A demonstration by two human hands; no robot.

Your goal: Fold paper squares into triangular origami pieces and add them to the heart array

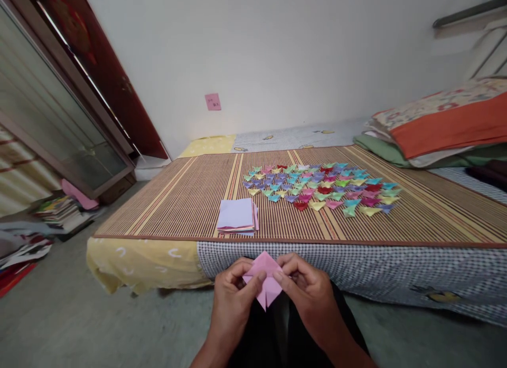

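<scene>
A pink sheet of origami paper (264,263), folded into a diamond with a slit at its lower point, is held up over my lap in front of the bed's edge. My left hand (234,294) pinches its left side, thumb lying across the front. On the right side, my right hand (307,286) grips the paper between thumb and fingers. Beyond the hands, a stack of square coloured paper (235,214) with a pale lilac sheet on top lies on the mat. To its right spread many small folded paper pieces (325,190) in rows of several colours.
A striped bamboo mat (178,199) covers the bed, over yellow and checked sheets. Folded bedding (447,125) is piled at the right. A pink note (213,102) is on the wall. Books (63,212) are stacked at left beside a glass-fronted cabinet (71,104).
</scene>
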